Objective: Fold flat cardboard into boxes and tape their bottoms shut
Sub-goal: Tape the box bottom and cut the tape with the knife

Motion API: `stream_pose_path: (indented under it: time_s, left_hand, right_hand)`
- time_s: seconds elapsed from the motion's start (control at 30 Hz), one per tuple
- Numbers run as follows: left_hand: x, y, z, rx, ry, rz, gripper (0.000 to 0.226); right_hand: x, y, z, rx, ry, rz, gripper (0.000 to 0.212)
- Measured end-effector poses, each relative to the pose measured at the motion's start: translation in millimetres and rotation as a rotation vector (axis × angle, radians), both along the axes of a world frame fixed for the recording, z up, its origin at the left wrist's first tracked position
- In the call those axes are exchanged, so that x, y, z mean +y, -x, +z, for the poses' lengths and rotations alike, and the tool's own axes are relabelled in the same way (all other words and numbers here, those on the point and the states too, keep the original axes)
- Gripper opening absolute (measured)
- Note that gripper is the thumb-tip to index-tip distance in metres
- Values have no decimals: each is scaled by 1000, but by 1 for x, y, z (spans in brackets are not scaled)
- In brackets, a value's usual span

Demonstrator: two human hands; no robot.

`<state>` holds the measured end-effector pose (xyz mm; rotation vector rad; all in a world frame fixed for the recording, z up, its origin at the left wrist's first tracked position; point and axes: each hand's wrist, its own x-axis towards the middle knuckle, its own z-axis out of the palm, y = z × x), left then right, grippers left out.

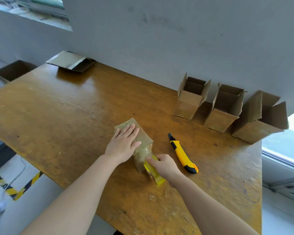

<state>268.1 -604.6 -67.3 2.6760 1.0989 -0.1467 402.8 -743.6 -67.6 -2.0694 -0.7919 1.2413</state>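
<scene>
Here, flat left hand [124, 143] presses box [143, 138]; right hand [165, 165] grips tape roll [154, 173] at its near side.

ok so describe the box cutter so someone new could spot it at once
On the wooden table, look just right of the right hand, which grips a yellow tape roll against a small box. The box cutter lies flat there, untouched, its dark tip toward the open boxes by the wall. Unlike the stubby tape, it is long, slim, yellow with black ends.
</scene>
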Motion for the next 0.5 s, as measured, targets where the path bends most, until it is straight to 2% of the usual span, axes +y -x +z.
stream_pose_path:
  time_s: [0.13, 0.2, 0.3, 0.4, 0.5]
  left_hand:
    - [1, -2, 0, -11, 35, 19, 65]
    - [-2, -5, 2, -16, 67, 49, 78]
    - [-8, -11, 0, 29, -26, 45, 94]
    - [-13, -16, -1, 18, -106, 64, 95]
    - [-19, -21, -3, 27, -164, 74, 95]
  right_hand:
    - [6, 4, -4, -46, 118, -36, 38]
    - [11, 5, -4, -45, 153, -44, 36]
    - [17, 5, 0, -23, 196, -75, 41]
    - [14, 8, 3, -84, 189, -30, 41]
    - [10, 8, 3, -107, 93, 18, 53]
